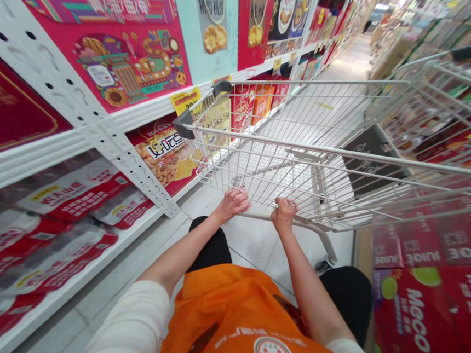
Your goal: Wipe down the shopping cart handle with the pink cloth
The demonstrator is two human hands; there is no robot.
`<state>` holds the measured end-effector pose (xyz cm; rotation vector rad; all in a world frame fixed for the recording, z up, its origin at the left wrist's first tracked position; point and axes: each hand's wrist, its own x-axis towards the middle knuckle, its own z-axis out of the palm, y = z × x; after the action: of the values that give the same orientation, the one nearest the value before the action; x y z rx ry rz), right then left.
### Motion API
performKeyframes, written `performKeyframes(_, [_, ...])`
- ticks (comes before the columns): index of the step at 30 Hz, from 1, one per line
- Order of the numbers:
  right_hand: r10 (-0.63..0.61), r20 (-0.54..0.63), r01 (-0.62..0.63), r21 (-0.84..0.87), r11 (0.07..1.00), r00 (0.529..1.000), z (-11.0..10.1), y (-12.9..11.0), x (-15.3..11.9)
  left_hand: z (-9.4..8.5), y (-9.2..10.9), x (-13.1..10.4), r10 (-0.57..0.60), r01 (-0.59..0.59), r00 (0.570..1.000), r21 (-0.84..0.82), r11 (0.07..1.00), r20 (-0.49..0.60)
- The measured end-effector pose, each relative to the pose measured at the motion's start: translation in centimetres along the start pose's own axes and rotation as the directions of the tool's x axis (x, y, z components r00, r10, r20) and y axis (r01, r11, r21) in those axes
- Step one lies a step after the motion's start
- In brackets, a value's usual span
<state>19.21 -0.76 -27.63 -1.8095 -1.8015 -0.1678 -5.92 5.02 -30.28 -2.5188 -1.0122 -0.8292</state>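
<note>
A wire shopping cart (275, 162) stands tilted across the view in front of my knees. My right hand (285, 214) is closed round the lower edge of its basket, with the fingers bent over the wires. Just to the left, my left hand (233, 204) has its fingers curled in against the same wire side. Its fingertips are blurred, and I cannot make out what lies between them. A grey plastic corner cap (184, 125) sits on the cart's upper left end.
White shelves (148, 121) with boxed cookies (126, 54) and wrapped bottle packs (72, 196) line the left. Red juice cartons (420, 308) are stacked close at the right. A dark panel (376, 158) stands behind the cart. A tiled aisle (345, 70) runs into the distance.
</note>
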Motion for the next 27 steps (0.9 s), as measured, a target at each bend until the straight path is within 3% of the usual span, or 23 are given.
performKeyframes(2, [-0.019, 0.001, 0.019, 0.006, 1.0, 1.0, 0.1, 0.6, 0.2, 0.1, -0.1, 0.4, 0.065, -0.061, 0.997, -0.107, 0.992, 0.037])
performKeyframes(4, [-0.036, 0.001, 0.036, 0.012, 0.999, 0.999, 0.2, 1.2, 0.4, -0.4, -1.6, 0.2, 0.038, -0.033, 0.999, -0.185, 0.982, 0.023])
performKeyframes(8, [-0.038, -0.019, 0.038, 0.019, 0.999, 0.999, 0.3, 1.7, 0.5, -3.1, -6.1, -2.2, -0.216, 0.202, 0.975, -0.193, 0.96, -0.055])
performKeyframes(11, [-0.025, -0.041, 0.026, 0.022, 0.999, 0.999, 0.4, 1.8, 0.4, -4.8, -7.4, -3.6, -0.423, 0.401, 0.895, -0.16, 0.902, -0.14])
performKeyframes(14, [-0.022, -0.053, 0.023, 0.02, 1.0, 0.998, 0.5, 2.0, 0.3, -4.7, -5.3, -3.2, -0.599, 0.574, 0.759, -0.173, 0.801, -0.256])
performKeyframes(15, [-0.025, -0.054, 0.026, 0.018, 1.0, 0.998, 0.5, 2.1, 0.3, -4.3, -4.0, -2.7, -0.609, 0.578, 0.746, -0.191, 0.793, -0.269])
performKeyframes(16, [-0.029, -0.055, 0.03, 0.015, 0.999, 0.998, 0.5, 2.2, 0.3, -3.7, -2.6, -2.1, -0.599, 0.56, 0.755, -0.213, 0.801, -0.267])
performKeyframes(18, [-0.04, -0.057, 0.04, 0.007, 0.999, 0.998, 0.4, 2.5, 0.2, -2.5, 0.1, -0.8, -0.515, 0.455, 0.831, -0.278, 0.846, -0.209])
performKeyframes(20, [-0.055, -0.056, 0.055, 0.002, 0.998, 0.997, 0.3, 2.9, 0.0, -1.7, 1.9, 0.0, -0.451, 0.386, 0.877, -0.315, 0.867, -0.164])
performKeyframes(22, [-0.072, -0.055, 0.072, -0.003, 0.997, 0.996, 0.3, 3.4, -0.1, -1.7, 2.4, 0.1, -0.45, 0.386, 0.879, -0.319, 0.866, -0.159])
performKeyframes(24, [-0.082, -0.054, 0.082, -0.008, 0.997, 0.995, 0.2, 3.9, -0.2, -2.7, 1.6, -0.3, -0.546, 0.48, 0.814, -0.299, 0.825, -0.2])
performKeyframes(25, [-0.083, -0.055, 0.083, -0.011, 0.996, 0.995, 0.2, 4.1, -0.2, -3.5, 0.8, -0.7, -0.626, 0.561, 0.743, -0.288, 0.776, -0.238])
performKeyframes(27, [-0.076, -0.062, 0.075, -0.017, 0.997, 0.995, 0.2, 4.4, -0.4, -5.2, -0.8, -1.1, -0.783, 0.739, 0.523, -0.277, 0.614, -0.337])
